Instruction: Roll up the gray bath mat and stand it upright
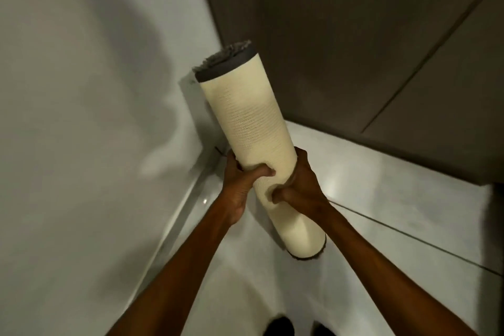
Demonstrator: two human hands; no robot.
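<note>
The bath mat [251,120] is rolled into a tight cylinder, its cream mesh backing outside and gray pile showing at both ends. It is held off the floor, tilted, with the upper end leaning toward the corner of the room. My left hand [240,185] grips the roll from the left, thumb across its front. From the right, my right hand [300,185] wraps around it at about the same height, thumb pressed into the backing. The lower end [308,248] hangs just above the tiles.
A pale wall [81,117] runs along the left with a light skirting strip [177,213] at its foot. Dark brown panels [354,49] close the back and right. The floor is glossy white tile [381,213]. My feet show at the bottom edge [278,326].
</note>
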